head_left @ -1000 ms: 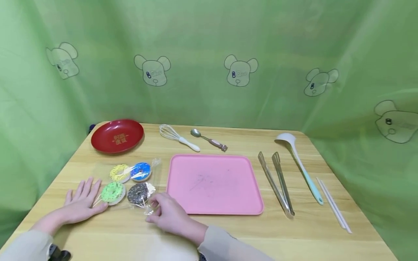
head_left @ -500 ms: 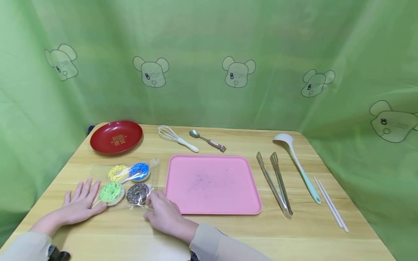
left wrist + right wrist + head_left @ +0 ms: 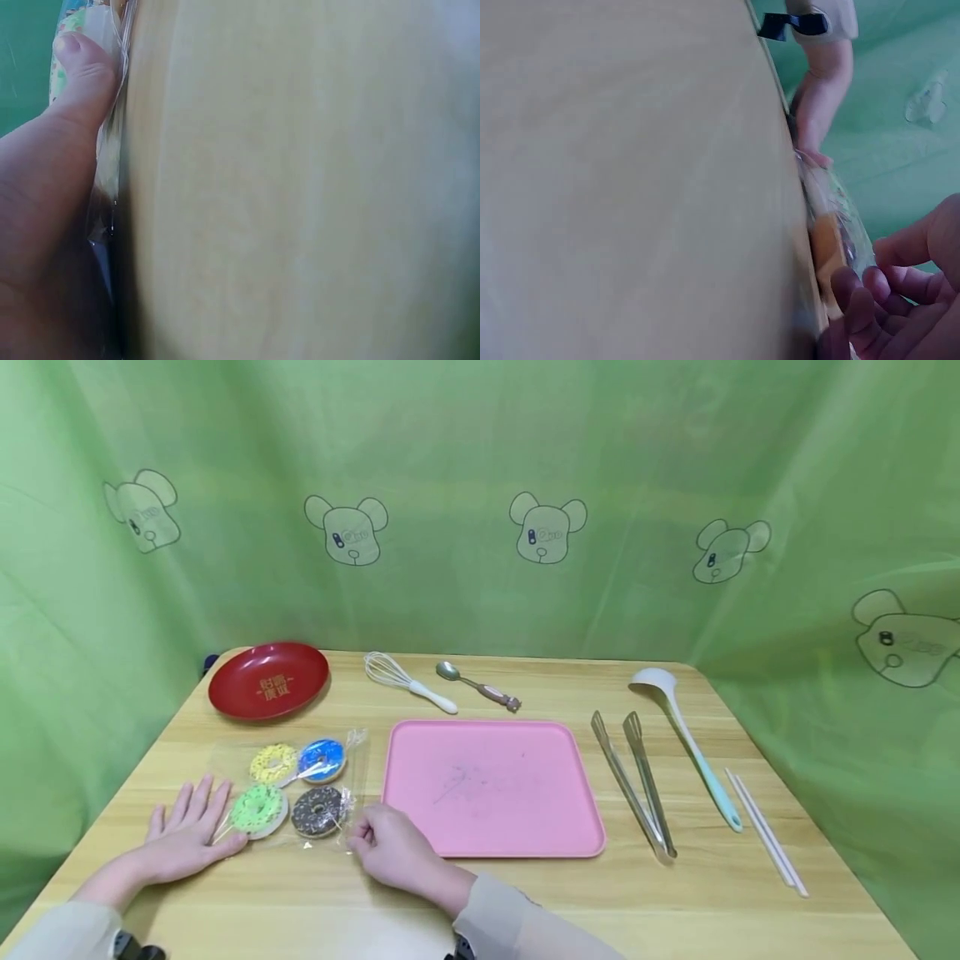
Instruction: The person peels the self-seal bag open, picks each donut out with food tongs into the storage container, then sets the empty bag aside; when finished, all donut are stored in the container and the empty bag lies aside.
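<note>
Doughnuts [image 3: 306, 827] in a clear bag [image 3: 290, 795] lie on a wooden table [image 3: 300, 902], between two hands set apart. The left hand [image 3: 183, 843] stretches palm down, fingers spread, its thumb on the bag's near left corner; the right hand [image 3: 393, 852], fingers curled, pinches the near right corner. Tabletop runs between the wrists; a pink tray [image 3: 491, 789] sits tight beside the right hand, a red plate [image 3: 243, 693] beyond the bag.

Illegible lettering [image 3: 276, 686] on red plate [image 3: 236, 689] and green curtain [image 3: 450, 610]
</note>
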The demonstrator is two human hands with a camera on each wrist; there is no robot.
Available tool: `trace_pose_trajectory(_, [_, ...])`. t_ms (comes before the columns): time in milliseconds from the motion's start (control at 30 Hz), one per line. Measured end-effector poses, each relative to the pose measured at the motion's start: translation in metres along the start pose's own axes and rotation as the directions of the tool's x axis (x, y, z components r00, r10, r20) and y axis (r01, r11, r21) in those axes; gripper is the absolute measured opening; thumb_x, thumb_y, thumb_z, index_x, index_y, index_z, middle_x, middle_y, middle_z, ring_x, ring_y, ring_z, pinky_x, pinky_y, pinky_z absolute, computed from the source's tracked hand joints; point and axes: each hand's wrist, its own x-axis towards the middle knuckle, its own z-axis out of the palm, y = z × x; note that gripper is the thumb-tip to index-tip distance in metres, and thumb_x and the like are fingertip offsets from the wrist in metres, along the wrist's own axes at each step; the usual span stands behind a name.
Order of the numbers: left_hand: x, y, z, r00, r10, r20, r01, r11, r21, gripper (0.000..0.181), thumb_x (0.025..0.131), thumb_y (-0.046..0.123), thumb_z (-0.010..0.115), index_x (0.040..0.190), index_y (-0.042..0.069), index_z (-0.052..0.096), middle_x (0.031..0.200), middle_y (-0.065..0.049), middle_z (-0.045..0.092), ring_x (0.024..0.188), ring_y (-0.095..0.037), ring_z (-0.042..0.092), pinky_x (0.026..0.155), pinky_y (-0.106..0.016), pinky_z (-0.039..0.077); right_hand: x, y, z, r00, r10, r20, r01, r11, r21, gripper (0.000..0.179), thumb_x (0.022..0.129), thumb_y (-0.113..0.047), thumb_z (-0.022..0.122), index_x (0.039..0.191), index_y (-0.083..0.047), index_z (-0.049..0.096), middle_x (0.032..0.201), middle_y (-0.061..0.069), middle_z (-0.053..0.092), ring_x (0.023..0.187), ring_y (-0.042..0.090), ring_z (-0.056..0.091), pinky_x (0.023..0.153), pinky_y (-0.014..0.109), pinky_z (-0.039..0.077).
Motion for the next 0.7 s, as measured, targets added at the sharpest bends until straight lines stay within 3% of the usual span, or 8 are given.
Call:
trace_pose_trajectory(167, [-0.001, 0.004, -0.002, 1.0, 0.002, -0.003, -0.002, 1.0, -0.014, 0.093, 0.09, 0.056, 0.046, 0.146, -0.001, -0.002, 0.146, -0.034, -0.011, 0.128, -0.054, -0.016, 0.089, -0.073, -0.015, -0.002, 0.003, -0.007, 0.997, 0.071, 0.043, -0.076, 0.989, 0.131, 0.018, 0.084, -0.007, 0.065, 0.072, -0.011, 0.053, 0.065, -0.007, 0.049, 0.047, 0.005, 0.045, 0.05, 0.017, 0.043])
trace_pose_trajectory(400, [-0.004, 0.008, -0.002, 1.0, -0.012, 0.007, 0.012, 1.0, -0.024, 0.092, 0.091, 0.053, 0.048, 0.146, -0.002, -0.001, 0.146, -0.034, -0.011, 0.128, -0.054, -0.018, 0.089, -0.073, -0.016, -0.005, 0.008, -0.011, 0.995, 0.089, 0.052, -0.097, 0.978, 0.184, 0.013, 0.084, -0.007, 0.065, 0.076, -0.01, 0.056, 0.064, -0.007, 0.051, 0.039, 0.006, 0.043, 0.044, 0.019, 0.043])
trace_pose_trajectory(567, [-0.003, 0.007, -0.002, 1.0, -0.008, 0.011, 0.009, 1.0, -0.014, 0.092, 0.092, 0.054, 0.045, 0.145, -0.002, -0.004, 0.145, -0.034, -0.013, 0.128, -0.054, -0.02, 0.088, -0.073, -0.016, -0.003, 0.006, -0.012, 0.996, 0.067, 0.055, -0.076, 0.978, 0.194, 0.017, 0.08, -0.016, 0.073, 0.085, -0.008, 0.06, 0.069, -0.008, 0.053, 0.051, 0.003, 0.048, 0.05, 0.017, 0.046])
trace_pose_trajectory(700, [-0.001, 0.004, -0.001, 1.0, -0.018, 0.022, 0.018, 1.0, -0.008, 0.093, 0.091, 0.057, 0.044, 0.146, 0.0, -0.006, 0.146, -0.032, -0.015, 0.128, -0.051, -0.022, 0.089, -0.072, -0.017, 0.004, 0.003, -0.009, 0.998, 0.061, 0.036, -0.065, 0.988, 0.141, 0.024, 0.078, -0.024, 0.076, 0.088, -0.008, 0.061, 0.069, -0.01, 0.054, 0.058, 0.001, 0.049, 0.056, 0.015, 0.045])
